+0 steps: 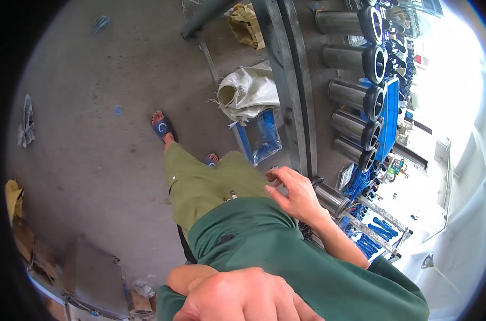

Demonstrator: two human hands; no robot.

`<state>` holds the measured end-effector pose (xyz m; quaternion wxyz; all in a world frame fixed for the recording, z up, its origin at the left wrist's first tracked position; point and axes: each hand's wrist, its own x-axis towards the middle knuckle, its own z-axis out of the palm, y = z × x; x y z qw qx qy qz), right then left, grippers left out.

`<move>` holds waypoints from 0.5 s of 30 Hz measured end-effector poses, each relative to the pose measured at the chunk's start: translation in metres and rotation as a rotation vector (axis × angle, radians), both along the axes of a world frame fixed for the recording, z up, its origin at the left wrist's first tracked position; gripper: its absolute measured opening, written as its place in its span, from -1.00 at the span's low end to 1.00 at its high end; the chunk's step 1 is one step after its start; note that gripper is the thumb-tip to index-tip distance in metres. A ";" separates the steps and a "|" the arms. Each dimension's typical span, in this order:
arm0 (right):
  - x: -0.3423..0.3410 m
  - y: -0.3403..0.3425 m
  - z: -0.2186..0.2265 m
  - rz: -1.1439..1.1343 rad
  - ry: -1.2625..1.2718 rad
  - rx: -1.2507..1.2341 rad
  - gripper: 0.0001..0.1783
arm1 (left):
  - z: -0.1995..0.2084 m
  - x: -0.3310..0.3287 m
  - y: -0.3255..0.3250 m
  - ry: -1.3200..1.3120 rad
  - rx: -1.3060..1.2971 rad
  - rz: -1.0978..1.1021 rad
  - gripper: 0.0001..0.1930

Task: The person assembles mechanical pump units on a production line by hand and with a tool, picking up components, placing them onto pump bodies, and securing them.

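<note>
My left hand (248, 297) is raised very close at the lower edge, knuckles up and fingers bent together. Its fingertips, and whatever they may hold, are cut off by the edge. My right hand (294, 192) hangs loosely in front of the olive shorts (216, 176), at the hem of my green shirt (253, 235). Its fingers are slightly bent, the thumb stands apart, and nothing is in it. Just beyond that hand on the right lies a metal cylinder with a black end ring (331, 198).
Grey metal posts (291, 80) rise on the right, before a row of metal cylinders (352, 93) and a blue tray (391, 117). A white woven sack (251, 93) and a blue-edged box (264, 136) are on the floor (104, 176). A dark cart-like panel (96, 278) stands lower left.
</note>
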<state>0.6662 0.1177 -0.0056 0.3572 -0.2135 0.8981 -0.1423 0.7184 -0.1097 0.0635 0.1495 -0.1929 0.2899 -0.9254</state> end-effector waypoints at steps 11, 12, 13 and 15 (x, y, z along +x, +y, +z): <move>-0.155 -0.044 0.057 -0.153 0.220 -0.134 -0.64 | 0.083 -0.136 -0.088 0.104 -0.222 -0.217 -0.39; -0.178 -0.042 0.064 -0.190 0.264 -0.169 -0.64 | 0.089 -0.161 -0.091 0.188 -0.264 -0.238 -0.39; -0.201 -0.040 0.071 -0.234 0.292 -0.228 -0.65 | 0.099 -0.177 -0.088 0.194 -0.296 -0.234 -0.40; -0.250 -0.030 0.087 -0.347 0.330 -0.325 -0.66 | 0.123 -0.208 -0.079 0.147 -0.329 -0.240 -0.40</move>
